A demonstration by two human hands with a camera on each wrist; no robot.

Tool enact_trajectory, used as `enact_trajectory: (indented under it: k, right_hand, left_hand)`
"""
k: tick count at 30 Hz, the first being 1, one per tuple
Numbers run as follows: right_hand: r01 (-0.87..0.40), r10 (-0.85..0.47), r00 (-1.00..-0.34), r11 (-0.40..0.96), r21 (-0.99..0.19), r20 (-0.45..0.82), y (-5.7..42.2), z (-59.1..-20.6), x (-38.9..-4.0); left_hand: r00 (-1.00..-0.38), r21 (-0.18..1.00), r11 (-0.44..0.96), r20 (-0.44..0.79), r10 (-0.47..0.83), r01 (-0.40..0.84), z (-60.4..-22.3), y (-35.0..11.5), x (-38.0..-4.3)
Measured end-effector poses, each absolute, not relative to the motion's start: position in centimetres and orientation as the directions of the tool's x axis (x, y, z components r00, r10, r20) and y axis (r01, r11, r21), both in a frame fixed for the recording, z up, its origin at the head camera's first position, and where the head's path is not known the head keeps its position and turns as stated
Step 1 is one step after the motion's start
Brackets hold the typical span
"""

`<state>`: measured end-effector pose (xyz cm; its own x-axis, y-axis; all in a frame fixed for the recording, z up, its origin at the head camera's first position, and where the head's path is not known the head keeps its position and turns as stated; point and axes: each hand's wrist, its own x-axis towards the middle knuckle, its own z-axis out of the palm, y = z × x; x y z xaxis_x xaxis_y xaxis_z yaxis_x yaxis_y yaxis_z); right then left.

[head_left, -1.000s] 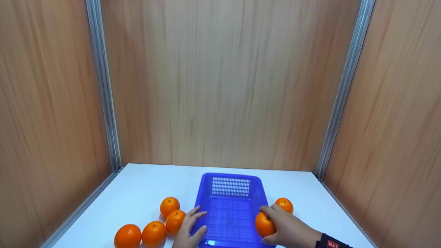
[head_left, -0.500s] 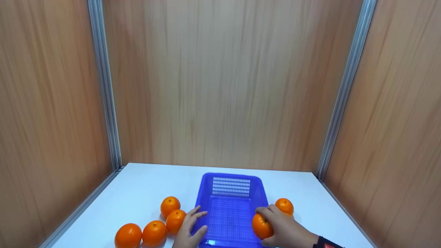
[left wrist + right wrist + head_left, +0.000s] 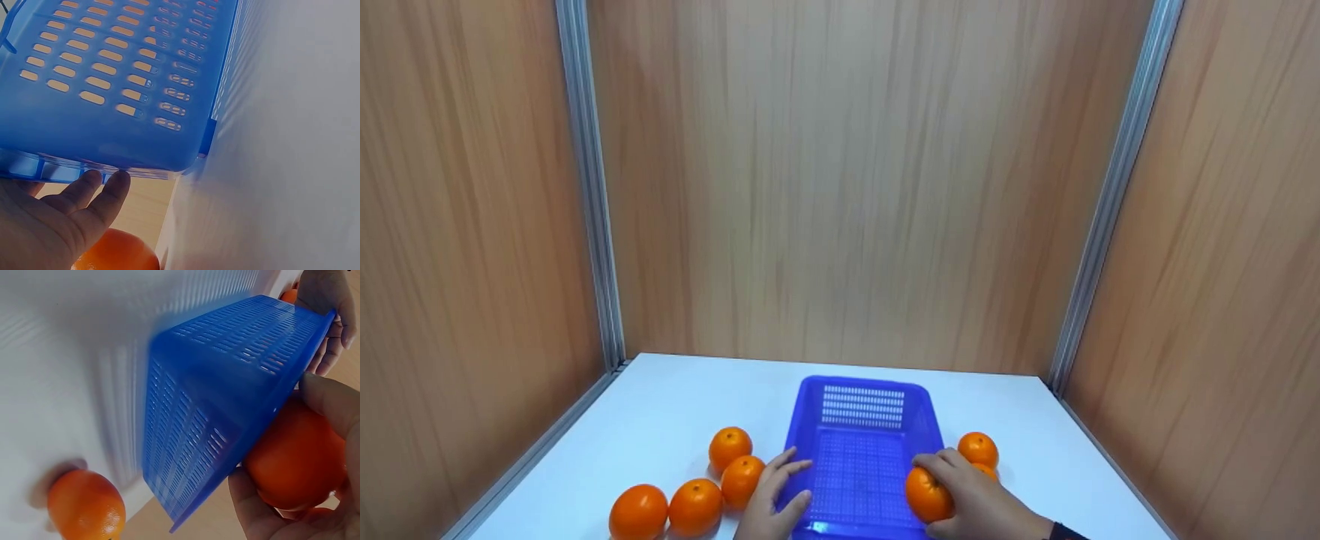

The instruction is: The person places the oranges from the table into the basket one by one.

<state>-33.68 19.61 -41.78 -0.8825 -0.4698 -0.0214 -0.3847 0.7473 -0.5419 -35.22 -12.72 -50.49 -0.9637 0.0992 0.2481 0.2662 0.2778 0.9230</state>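
Observation:
A blue plastic basket [image 3: 855,450] with slotted sides stands on the white table. My right hand [image 3: 979,504] grips an orange [image 3: 928,495] at the basket's right rim; in the right wrist view, fingers and thumb curl round this orange [image 3: 298,455], close against the rim. At the left rim, my left hand [image 3: 771,501] has its fingers spread and reaching over the edge. The left wrist view has two fingertips of that hand [image 3: 62,216] right at the rim of the basket [image 3: 112,140], with part of an orange [image 3: 121,253] below.
Several oranges [image 3: 695,508] lie on the table left of the basket, one right beside my left hand. To the right sits an orange [image 3: 978,448], with another [image 3: 987,471] partly hidden behind my right hand. Wood-grain panels [image 3: 832,187] enclose the back and sides.
My right hand has moved slightly left with the orange, more over the basket's right rim, uncovering part of a second orange behind it. The left hand stays in place.

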Motion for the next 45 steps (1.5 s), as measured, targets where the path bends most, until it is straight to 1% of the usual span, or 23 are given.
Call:
enact_trajectory:
  k: [4, 6, 10, 13, 15, 19, 24, 28, 33, 45]
  right_hand:
    - [-0.384, -0.474, -0.88, 0.738, -0.555, -0.021, 19.8, -42.1, -33.7]
    - [-0.397, -0.48, -0.877, 0.727, -0.561, -0.001, 20.0, -42.4, -33.7]
    - [-0.491, -0.508, -0.853, 0.708, -0.508, 0.117, 20.3, -43.7, -33.6]
    - [-0.535, -0.515, -0.837, 0.701, -0.472, 0.184, 20.0, -44.6, -33.6]
    - [-0.527, -0.506, -0.842, 0.697, -0.486, 0.188, 19.6, -45.0, -33.6]
    - [-0.537, -0.499, -0.839, 0.697, -0.475, 0.215, 19.0, -44.9, -34.1]
    - [-0.496, -0.463, -0.863, 0.701, -0.512, 0.203, 19.4, -44.0, -34.3]
    - [-0.485, -0.455, -0.868, 0.698, -0.527, 0.197, 19.5, -43.6, -34.4]
    - [-0.49, -0.455, -0.867, 0.704, -0.513, 0.203, 19.3, -43.7, -34.5]
    - [-0.499, -0.444, -0.866, 0.727, -0.472, 0.231, 19.7, -44.9, -34.2]
  left_hand:
    - [-0.963, 0.923, 0.274, 0.252, 0.099, 0.27, -50.9, -12.7, -35.2]
    - [-0.961, 0.92, 0.278, 0.261, 0.096, 0.277, -51.1, -12.6, -35.2]
    - [-0.952, 0.9, 0.309, 0.289, 0.104, 0.307, -51.3, -12.7, -34.9]
    - [-0.956, 0.898, 0.329, 0.273, 0.104, 0.292, -51.4, -13.2, -34.6]
    - [-0.965, 0.904, 0.338, 0.243, 0.099, 0.263, -51.3, -13.6, -34.5]
    - [-0.969, 0.915, 0.32, 0.234, 0.074, 0.245, -50.8, -14.1, -34.6]
    - [-0.98, 0.943, 0.269, 0.184, 0.073, 0.197, -49.7, -13.5, -35.3]
    - [-0.985, 0.947, 0.273, 0.159, 0.063, 0.17, -49.4, -13.2, -35.6]
    - [-0.98, 0.94, 0.28, 0.19, 0.055, 0.197, -49.5, -13.3, -35.5]
    - [-0.979, 0.94, 0.272, 0.189, 0.08, 0.204, -50.4, -12.6, -35.2]
